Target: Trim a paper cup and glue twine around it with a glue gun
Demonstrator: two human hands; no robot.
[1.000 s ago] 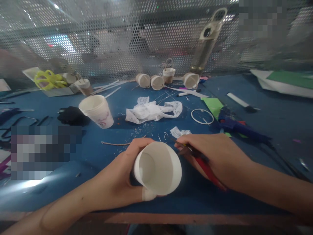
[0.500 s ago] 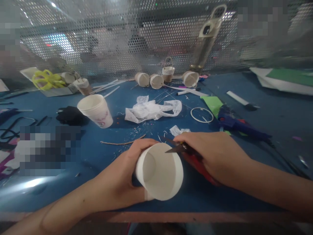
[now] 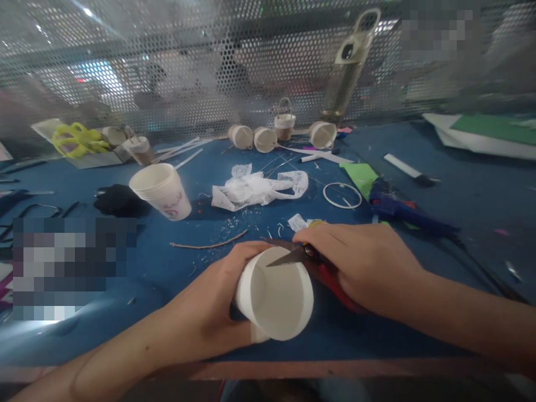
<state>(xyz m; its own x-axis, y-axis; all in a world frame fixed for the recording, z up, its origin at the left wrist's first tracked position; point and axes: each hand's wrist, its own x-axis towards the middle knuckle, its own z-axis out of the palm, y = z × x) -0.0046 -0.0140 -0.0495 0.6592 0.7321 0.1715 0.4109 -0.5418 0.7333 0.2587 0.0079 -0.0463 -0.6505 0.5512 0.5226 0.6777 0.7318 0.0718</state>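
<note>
My left hand (image 3: 218, 304) is wrapped round a white paper cup (image 3: 282, 301), its open mouth tilted toward me. In my right hand (image 3: 360, 265) is a pair of scissors (image 3: 320, 262) with red and some yellow on the handles. The blades are parted across the cup's far rim, one inside the cup and the other behind the wall. Beyond my hands lies a piece of brown twine (image 3: 209, 244), beside small white scraps. A crumpled white plastic bag (image 3: 259, 190) sits further back.
A stack of paper cups (image 3: 161, 192) stands at left, near a black bundle (image 3: 121, 200). To the right lie a blue glue gun (image 3: 406, 209), green paper (image 3: 360, 177) and a white ring (image 3: 342, 195). Small baskets, a water bottle (image 3: 345, 78) and a perforated metal screen (image 3: 188, 72) line the back.
The scissors have moved left, so their blades reach further over the cup's rim. The cup has turned slightly in my left hand. The view has shifted a little.
</note>
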